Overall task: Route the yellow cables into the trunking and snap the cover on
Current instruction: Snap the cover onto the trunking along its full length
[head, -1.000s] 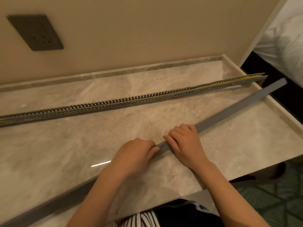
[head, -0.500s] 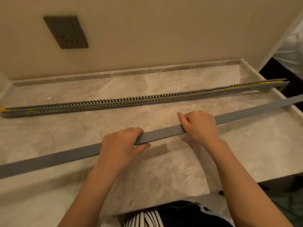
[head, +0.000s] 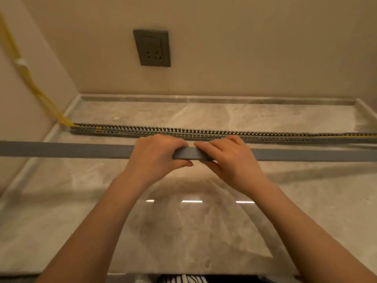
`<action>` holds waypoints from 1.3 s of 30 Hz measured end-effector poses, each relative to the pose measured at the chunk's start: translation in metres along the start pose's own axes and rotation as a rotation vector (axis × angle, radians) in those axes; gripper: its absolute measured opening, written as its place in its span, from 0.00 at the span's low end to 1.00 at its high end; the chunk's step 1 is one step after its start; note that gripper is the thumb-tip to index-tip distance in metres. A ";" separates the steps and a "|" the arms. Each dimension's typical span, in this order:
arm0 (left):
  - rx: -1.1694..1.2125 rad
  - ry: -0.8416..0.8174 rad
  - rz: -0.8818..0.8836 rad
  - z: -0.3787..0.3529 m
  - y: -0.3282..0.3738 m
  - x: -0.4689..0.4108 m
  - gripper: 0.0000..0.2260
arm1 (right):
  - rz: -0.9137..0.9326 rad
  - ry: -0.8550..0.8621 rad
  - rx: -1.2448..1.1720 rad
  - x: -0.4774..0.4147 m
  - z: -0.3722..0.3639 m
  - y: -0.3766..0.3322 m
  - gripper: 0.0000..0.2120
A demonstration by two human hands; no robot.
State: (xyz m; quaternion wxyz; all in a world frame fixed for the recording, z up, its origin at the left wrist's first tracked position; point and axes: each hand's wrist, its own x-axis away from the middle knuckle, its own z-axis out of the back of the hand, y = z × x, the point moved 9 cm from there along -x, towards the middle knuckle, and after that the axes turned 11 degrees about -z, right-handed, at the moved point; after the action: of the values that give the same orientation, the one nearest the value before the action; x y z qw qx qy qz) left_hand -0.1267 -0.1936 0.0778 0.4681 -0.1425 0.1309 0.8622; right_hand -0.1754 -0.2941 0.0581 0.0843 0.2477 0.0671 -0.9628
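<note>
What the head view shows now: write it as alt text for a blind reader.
The left hand and right hand, side by side, hold a long grey cover above a marble counter, just in front of slotted trunking carrying yellow cables. A wall socket is above.

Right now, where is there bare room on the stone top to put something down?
One bare strip of countertop runs between the trunking and the back wall. A bigger patch lies between the cover and the near edge, crossed by both forearms. Crowded: the middle, where left hand and right hand grip the cover.
</note>
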 end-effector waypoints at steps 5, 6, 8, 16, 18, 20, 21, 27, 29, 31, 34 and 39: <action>-0.065 0.075 0.013 0.020 -0.055 0.019 0.24 | 0.058 -0.016 0.009 -0.027 -0.008 -0.004 0.15; -0.063 0.081 0.029 0.022 -0.066 0.023 0.25 | 0.058 -0.038 -0.010 -0.030 -0.010 -0.003 0.16; -0.062 0.096 0.045 0.026 -0.090 0.032 0.26 | 0.057 -0.086 -0.049 -0.039 -0.018 -0.002 0.17; 0.039 0.133 0.063 0.015 -0.125 0.026 0.24 | -0.047 -0.211 -0.137 -0.077 -0.026 0.017 0.22; 0.082 0.143 0.078 0.009 -0.128 0.017 0.23 | -0.092 -0.248 -0.169 -0.082 -0.029 0.028 0.22; 0.097 0.135 0.084 -0.002 -0.128 0.008 0.24 | -0.153 -0.288 -0.197 -0.082 -0.033 0.042 0.22; 0.084 0.123 0.078 -0.009 -0.127 0.003 0.24 | -0.189 -0.313 -0.204 -0.080 -0.035 0.050 0.22; 0.091 0.010 0.020 -0.046 -0.112 -0.023 0.20 | -0.298 -0.391 -0.233 -0.059 -0.056 0.089 0.21; 0.092 -0.009 0.037 -0.053 -0.114 -0.024 0.18 | -0.326 -0.388 -0.237 -0.054 -0.060 0.099 0.21; 0.067 -0.030 0.078 -0.059 -0.118 -0.019 0.17 | -0.330 -0.379 -0.229 -0.051 -0.063 0.105 0.20; 0.072 -0.093 0.110 -0.069 -0.122 -0.012 0.17 | -0.334 -0.394 -0.219 -0.050 -0.070 0.105 0.19; 0.068 -0.079 0.147 -0.067 -0.129 -0.004 0.16 | -0.314 -0.379 -0.205 -0.062 -0.084 0.068 0.19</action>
State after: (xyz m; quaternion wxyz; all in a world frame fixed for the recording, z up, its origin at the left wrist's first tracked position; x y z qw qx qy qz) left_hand -0.0076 -0.1526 0.0051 0.4131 -0.0823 0.1518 0.8942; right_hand -0.0696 -0.3378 0.0098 -0.0303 0.0400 0.1850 -0.9815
